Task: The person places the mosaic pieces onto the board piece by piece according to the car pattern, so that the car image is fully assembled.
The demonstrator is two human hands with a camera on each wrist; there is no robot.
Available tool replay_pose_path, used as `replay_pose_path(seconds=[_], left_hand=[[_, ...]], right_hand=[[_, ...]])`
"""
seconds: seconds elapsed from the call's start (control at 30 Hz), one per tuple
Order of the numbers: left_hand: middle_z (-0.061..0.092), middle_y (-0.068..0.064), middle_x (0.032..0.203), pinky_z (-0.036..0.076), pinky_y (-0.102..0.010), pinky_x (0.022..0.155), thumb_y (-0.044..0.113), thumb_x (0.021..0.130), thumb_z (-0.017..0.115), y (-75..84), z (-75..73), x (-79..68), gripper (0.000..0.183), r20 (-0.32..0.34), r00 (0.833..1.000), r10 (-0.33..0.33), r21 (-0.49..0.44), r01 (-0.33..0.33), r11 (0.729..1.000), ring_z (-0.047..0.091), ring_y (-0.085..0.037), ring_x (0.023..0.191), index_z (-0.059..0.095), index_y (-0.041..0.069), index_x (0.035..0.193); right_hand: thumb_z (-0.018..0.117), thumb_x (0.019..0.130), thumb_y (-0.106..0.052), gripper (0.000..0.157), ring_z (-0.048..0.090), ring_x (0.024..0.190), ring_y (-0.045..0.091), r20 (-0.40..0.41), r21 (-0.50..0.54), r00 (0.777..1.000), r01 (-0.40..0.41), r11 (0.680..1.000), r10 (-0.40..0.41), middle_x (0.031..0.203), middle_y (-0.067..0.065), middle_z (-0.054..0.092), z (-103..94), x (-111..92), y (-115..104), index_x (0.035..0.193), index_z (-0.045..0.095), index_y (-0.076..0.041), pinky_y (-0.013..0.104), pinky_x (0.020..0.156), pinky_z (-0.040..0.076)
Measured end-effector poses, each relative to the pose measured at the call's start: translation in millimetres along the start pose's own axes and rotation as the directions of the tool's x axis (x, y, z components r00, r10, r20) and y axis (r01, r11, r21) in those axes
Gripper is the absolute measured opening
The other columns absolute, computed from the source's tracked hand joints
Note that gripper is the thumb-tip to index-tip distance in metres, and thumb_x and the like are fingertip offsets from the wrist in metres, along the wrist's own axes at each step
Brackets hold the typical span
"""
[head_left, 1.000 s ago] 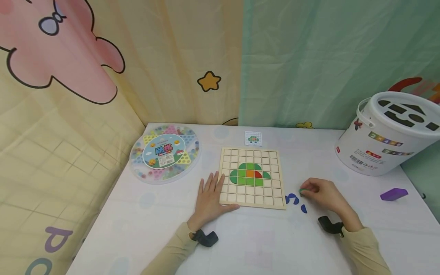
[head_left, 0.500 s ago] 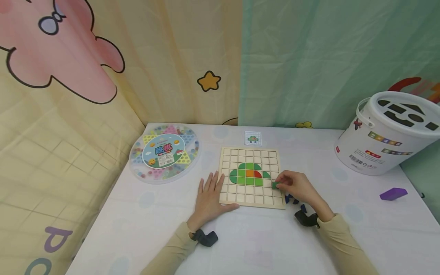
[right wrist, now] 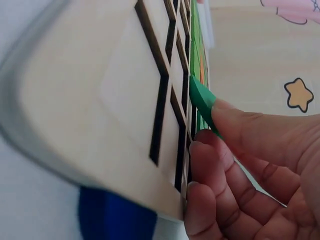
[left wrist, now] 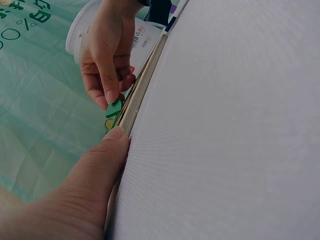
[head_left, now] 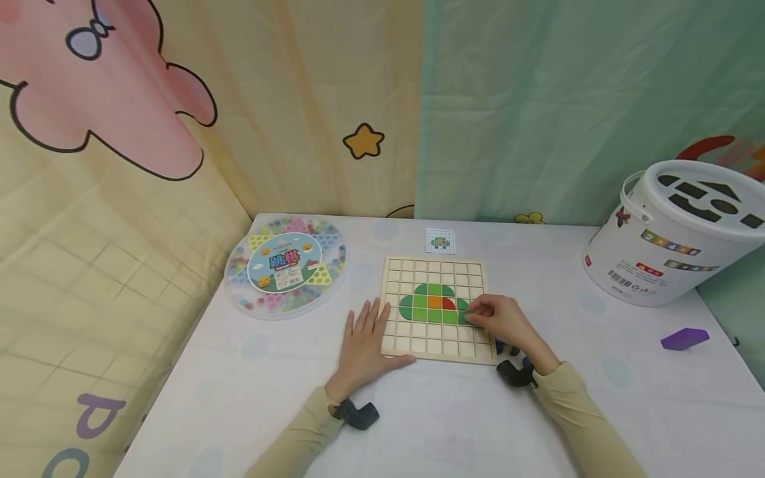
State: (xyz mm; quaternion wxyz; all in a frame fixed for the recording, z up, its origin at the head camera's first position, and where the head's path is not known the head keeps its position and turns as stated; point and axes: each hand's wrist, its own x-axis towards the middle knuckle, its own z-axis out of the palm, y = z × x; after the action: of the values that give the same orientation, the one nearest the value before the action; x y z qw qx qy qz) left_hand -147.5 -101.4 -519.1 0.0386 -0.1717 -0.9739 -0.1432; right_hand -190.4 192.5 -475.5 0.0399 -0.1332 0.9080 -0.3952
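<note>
My right hand [head_left: 505,324] pinches a small dark green tile [right wrist: 201,98] between thumb and fingers. In the right wrist view the tile is tilted at the surface of the wooden grid board [head_left: 434,346]. It is over the right end of a pattern of green, orange and red tiles [head_left: 420,314]. My left hand [head_left: 366,346] rests with fingers spread at the board's left edge, its thumb [left wrist: 100,165] along the front edge. Several blue half-round pieces [head_left: 500,347] lie beside the board, partly behind my right hand and wrist.
A small pattern card [head_left: 440,241] lies behind the board. The round game box [head_left: 287,265] is at the back left. A white bucket [head_left: 651,259] with a shape-hole lid stands at the back right, a purple block [head_left: 684,338] in front of it. Curtains hang behind the table.
My right hand has brought the green tile leftward from beside the blue pieces, over the board's right edge, to the pattern's right end. My left hand has stayed in place.
</note>
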Motion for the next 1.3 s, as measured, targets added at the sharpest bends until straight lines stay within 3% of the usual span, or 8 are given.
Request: replay_pose_path(seconds=[0.43, 0.67, 1.03, 1.17, 1.3], left_hand=[[0.017, -0.015, 0.155, 0.001, -0.051, 0.111, 0.078, 0.072, 0.055, 0.5, -3.3, -1.3, 0.111, -0.017, 1.0, 0.014, -0.009, -0.014, 1.0, 0.008, -0.03, 0.143, 0.023, 0.008, 0.151], [0.017, -0.015, 0.155, 0.001, -0.051, 0.111, 0.078, 0.071, 0.055, 0.2, -2.7, -1.8, 0.111, -0.018, 1.0, 0.012, -0.012, -0.012, 1.0, 0.008, -0.03, 0.143, 0.024, 0.008, 0.151], [0.017, -0.016, 0.155, 0.001, -0.051, 0.111, 0.079, 0.071, 0.055, -0.6, 0.0, -0.9, 0.111, -0.021, 1.0, 0.017, -0.016, -0.017, 1.0, 0.008, -0.03, 0.143, 0.023, 0.008, 0.151], [0.017, -0.016, 0.155, 0.001, -0.052, 0.111, 0.079, 0.071, 0.055, -0.5, 0.1, -0.4, 0.111, -0.025, 1.0, 0.018, -0.015, -0.018, 1.0, 0.008, -0.03, 0.143, 0.023, 0.008, 0.151], [0.017, -0.015, 0.155, 0.0, -0.051, 0.112, 0.079, 0.071, 0.054, -0.6, -0.1, -0.1, 0.111, -0.023, 1.0, 0.015, -0.004, -0.015, 1.0, 0.007, -0.029, 0.143, 0.023, 0.009, 0.151]], right_hand=[[0.075, 0.082, -0.01, 0.007, 0.052, 0.065, 0.015, 0.019, -0.038, 0.999, -0.045, 0.998, 0.046, 0.07, -0.002, 0.059, 0.6, 6, -4, 0.084, 0.069, -0.006, 0.03, 0.06, 0.043], [0.077, 0.078, -0.008, 0.012, 0.052, 0.065, 0.015, 0.051, -0.033, 0.998, -0.025, 0.999, 0.027, 0.072, -0.001, 0.059, -0.5, 4, -2, 0.086, 0.068, -0.005, 0.029, 0.058, 0.042], [0.077, 0.081, -0.015, 0.013, 0.05, 0.064, 0.015, 0.006, -0.063, 1.0, -0.004, 0.998, 0.004, 0.072, -0.004, 0.058, -0.1, -3, -1, 0.086, 0.067, -0.008, 0.029, 0.058, 0.041], [0.074, 0.084, -0.018, 0.011, 0.052, 0.065, 0.014, -0.009, -0.045, 1.0, 0.028, 0.999, -0.028, 0.073, -0.005, 0.06, -7.3, -10, 5, 0.087, 0.068, -0.01, 0.028, 0.055, 0.044], [0.07, 0.087, -0.018, 0.009, 0.054, 0.066, 0.014, -0.04, -0.062, 0.999, 0.005, 0.998, -0.008, 0.075, -0.004, 0.062, -20.9, -20, 11, 0.089, 0.069, -0.009, 0.026, 0.055, 0.045]])
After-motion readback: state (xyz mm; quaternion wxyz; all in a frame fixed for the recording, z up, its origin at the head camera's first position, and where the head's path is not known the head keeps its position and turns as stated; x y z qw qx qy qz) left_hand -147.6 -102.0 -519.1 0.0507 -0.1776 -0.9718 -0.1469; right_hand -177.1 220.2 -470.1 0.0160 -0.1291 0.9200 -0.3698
